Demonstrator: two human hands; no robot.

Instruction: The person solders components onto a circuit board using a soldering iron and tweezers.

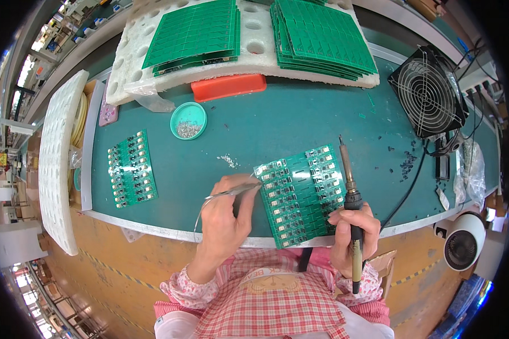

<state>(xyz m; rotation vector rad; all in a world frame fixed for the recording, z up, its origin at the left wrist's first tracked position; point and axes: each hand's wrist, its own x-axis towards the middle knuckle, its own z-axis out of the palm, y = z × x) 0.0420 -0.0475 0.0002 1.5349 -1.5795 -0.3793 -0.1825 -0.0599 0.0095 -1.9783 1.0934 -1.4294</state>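
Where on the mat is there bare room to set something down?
Two patches look mostly bare: between the left board and the left hand, below the dish; and between the red tray and the right board. The right side is crowded with the fan and black bits; the far edge with foam and stacked boards.

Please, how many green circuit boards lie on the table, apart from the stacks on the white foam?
2. The first board is between the left hand and the right hand; the second board lies farther left. More could be hidden under the foam.
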